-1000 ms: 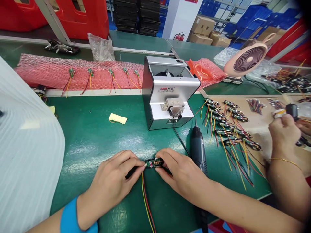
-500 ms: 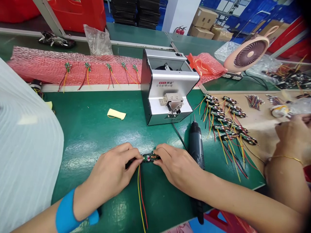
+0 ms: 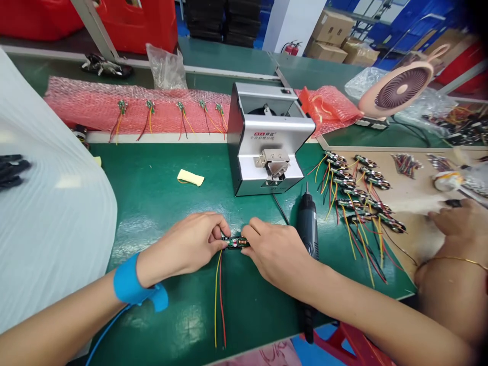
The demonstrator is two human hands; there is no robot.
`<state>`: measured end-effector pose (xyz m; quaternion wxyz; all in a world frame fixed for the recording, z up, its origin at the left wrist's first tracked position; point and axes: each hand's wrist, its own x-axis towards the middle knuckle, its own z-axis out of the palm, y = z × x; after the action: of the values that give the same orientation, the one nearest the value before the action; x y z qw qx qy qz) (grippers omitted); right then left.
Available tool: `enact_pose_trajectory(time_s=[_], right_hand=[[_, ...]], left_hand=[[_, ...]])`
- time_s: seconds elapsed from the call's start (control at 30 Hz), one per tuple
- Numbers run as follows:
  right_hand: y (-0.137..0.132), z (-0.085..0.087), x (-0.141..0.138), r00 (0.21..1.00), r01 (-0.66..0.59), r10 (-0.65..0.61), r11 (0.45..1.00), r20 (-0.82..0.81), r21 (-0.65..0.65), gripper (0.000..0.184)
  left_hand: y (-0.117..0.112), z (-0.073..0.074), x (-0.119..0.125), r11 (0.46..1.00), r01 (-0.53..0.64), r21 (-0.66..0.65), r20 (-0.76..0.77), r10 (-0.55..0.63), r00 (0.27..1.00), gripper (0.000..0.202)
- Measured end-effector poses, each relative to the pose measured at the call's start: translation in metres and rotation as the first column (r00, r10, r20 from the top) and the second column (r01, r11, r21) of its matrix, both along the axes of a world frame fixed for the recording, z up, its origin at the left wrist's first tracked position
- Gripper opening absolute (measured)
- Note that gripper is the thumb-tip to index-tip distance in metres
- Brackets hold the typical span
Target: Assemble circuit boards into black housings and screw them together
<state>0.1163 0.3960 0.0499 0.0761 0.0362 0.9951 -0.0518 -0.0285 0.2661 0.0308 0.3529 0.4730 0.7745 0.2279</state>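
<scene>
A small circuit board in a narrow black casing (image 3: 235, 243), with a copper coil on it, is held level just over the green bench. My left hand (image 3: 190, 243) pinches its left end, thumb and fingertips closed. On the other end, the fingers of my right hand (image 3: 276, 254) are closed, and they hide that part of the casing. From its left side a yellow wire (image 3: 216, 300) and a red wire (image 3: 222, 305) trail toward me. Beside my right hand lies a dark electric screwdriver (image 3: 308, 223), its bit pointing away from me.
A silver screw feeder (image 3: 272, 137) stands behind my hands. Several wired boards (image 3: 354, 193) lie to the right, near a co-worker's hand (image 3: 463, 218). Small green boards rest on pink bubble wrap (image 3: 91, 109). A yellow paper piece (image 3: 190, 177), a pink fan (image 3: 400, 89) and white sheeting (image 3: 57, 218) surround the workspace.
My left fingers have shifted their grip at the board's left end, and the wires hang straighter. The co-worker's hand has moved lower. The whole view has shifted slightly.
</scene>
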Motion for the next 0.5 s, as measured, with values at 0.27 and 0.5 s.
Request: enact_pose_trajectory(time_s=[0.27, 0.5], right_hand=[[0.012, -0.001, 0.003, 0.998, -0.021, 0.011, 0.981, -0.056, -0.191, 0.039], [0.007, -0.004, -0.005, 0.989, -0.119, 0.095, 0.965, -0.11, -0.233, 0.023]], left_hand=[[-0.006, 0.004, 0.004, 0.993, -0.028, 0.113, 0.007, 0.028, 1.0, 0.01], [-0.01, 0.002, 0.008, 0.984, -0.084, 0.157, 0.041, 0.079, 0.996, 0.012]])
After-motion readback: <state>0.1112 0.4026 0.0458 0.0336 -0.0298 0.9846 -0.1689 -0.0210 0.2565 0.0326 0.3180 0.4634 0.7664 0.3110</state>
